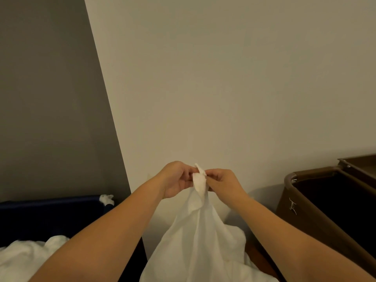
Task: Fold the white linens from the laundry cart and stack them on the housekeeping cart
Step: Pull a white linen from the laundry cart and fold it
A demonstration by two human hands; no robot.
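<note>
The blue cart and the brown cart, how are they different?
The blue cart is on the left, the brown cart on the right. White linen lies in the blue cart; the brown cart shows only a dark inside. Both stand by the wall.

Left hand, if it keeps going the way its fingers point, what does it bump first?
The left hand points toward the person's right and pinches the top corner of the white linen. Just beyond that, it would likely meet the right hand, which pinches the same corner.
</note>
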